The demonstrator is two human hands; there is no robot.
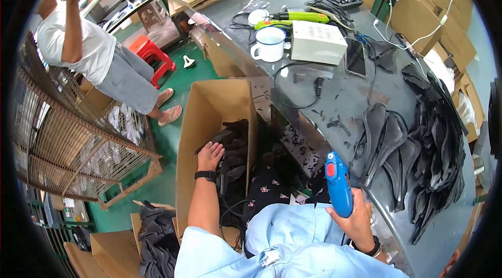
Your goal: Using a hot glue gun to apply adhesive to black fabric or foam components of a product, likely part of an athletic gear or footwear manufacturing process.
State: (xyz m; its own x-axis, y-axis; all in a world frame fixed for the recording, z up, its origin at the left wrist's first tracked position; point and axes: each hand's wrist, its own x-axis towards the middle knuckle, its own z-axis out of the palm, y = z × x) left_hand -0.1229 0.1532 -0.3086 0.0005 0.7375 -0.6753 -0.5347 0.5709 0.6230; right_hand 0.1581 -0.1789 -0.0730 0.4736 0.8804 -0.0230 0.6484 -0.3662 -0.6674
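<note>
My right hand (356,217) is wrapped round a blue handheld power tool (341,190) with a red button, held upright beside the table edge. My left hand (210,155) has its fingers stretched out and holds nothing that I can see. It is over the open cardboard box (213,96) at my left, next to the black, saddle-shaped soft pieces (233,165) heaped inside. More flat black saddle-shaped pieces (383,137) lie on the grey table, to the right of the tool. Beyond them is a thick pile of the same black pieces (439,158).
Farther back on the grey table (314,90) are a white enamel mug (270,44), a beige metal box (317,42), green corded tools (299,16), and a phone (355,57). A person (89,43) stands at the far left, near a wire cage (78,147) and a red stool (151,58).
</note>
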